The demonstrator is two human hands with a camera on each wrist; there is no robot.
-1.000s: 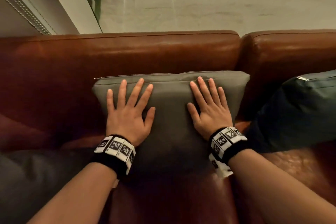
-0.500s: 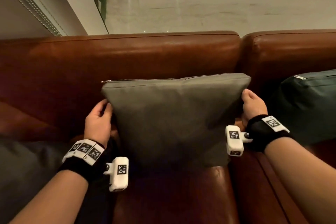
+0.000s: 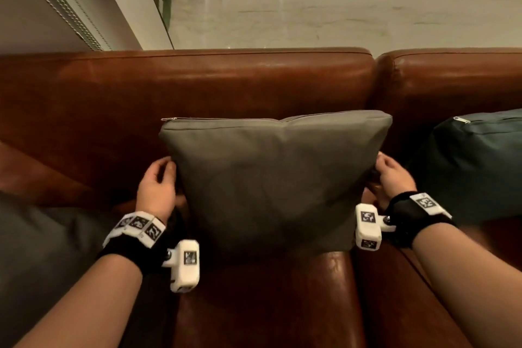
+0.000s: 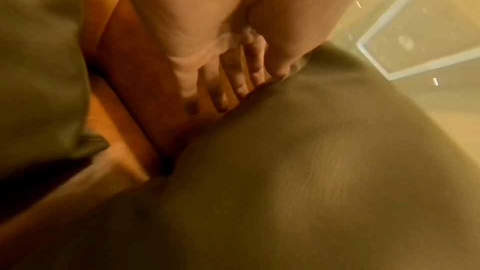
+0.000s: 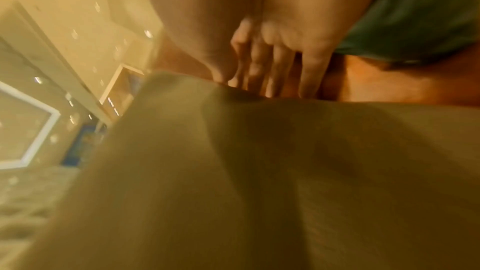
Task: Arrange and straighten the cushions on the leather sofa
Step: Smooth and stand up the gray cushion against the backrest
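A grey-olive cushion stands upright on the brown leather sofa, zipper edge up, leaning on the backrest. My left hand holds its left side edge, thumb in front and fingers behind. My right hand holds the right side edge the same way. In the left wrist view the fingers reach behind the cushion. In the right wrist view the thumb and fingers pinch the cushion's edge.
A dark teal cushion leans on the right seat's backrest, close to my right hand. A dark grey cushion lies at the left by my left forearm. Behind the sofa is a pale marble wall.
A second ago both palms lay flat on the cushion's front. They slid out to its two side edges and took hold; in the last half second little has moved.
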